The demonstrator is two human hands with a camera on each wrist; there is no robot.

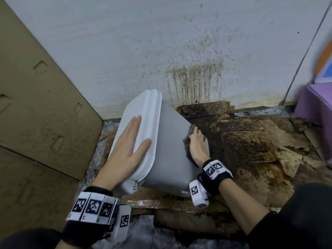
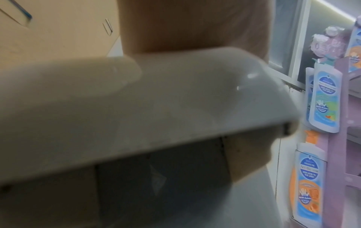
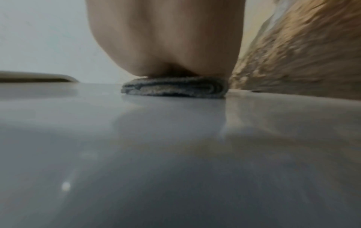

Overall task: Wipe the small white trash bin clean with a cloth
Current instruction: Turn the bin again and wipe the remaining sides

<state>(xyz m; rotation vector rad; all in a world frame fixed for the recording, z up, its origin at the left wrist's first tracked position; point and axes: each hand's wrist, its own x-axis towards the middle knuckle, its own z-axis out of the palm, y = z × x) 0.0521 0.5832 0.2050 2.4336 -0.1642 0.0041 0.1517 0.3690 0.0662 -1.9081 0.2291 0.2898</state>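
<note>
The small white trash bin [image 1: 168,159] lies tilted on the floor, its lid [image 1: 149,112] turned to the left. My left hand [image 1: 129,146] rests flat on the lid with straight fingers; in the left wrist view the lid [image 2: 136,108] fills the frame under my palm [image 2: 185,23]. My right hand [image 1: 196,146] presses a folded grey cloth [image 1: 186,141] against the bin's upper side near its right edge. The right wrist view shows the cloth [image 3: 175,88] squeezed between my hand [image 3: 166,38] and the bin wall [image 3: 175,154]. My right fingertips are hidden.
Brown cardboard panels [image 1: 36,105] stand at the left. The white wall [image 1: 188,78] behind the bin is stained dark. Dirty, torn cardboard [image 1: 251,141] covers the floor on the right. A purple display stand [image 1: 316,105] with bottles [image 2: 324,98] stands at the far right.
</note>
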